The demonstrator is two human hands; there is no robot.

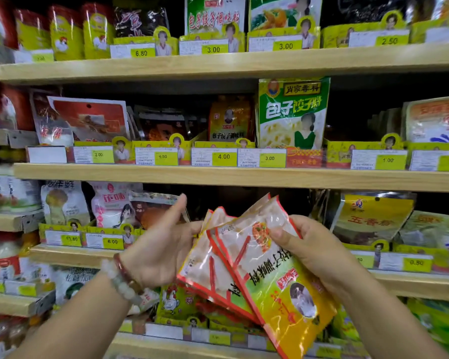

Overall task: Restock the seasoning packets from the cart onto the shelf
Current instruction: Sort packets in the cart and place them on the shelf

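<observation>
Bright front light, dark shelf recesses, blurry warped edges

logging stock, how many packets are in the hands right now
3 at least, fanned: the front clear-and-yellow red-edged seasoning packet under the right hand; a second behind it; a third by the left hand. More may be hidden.

A dark open gap [358, 117] on the middle shelf [218, 176], between the tall green packet [293, 112] and the pale packets at the right edge [433, 120], leaves reaching room, while a yellow cardboard tray front [360, 154] bars its lower edge.
</observation>
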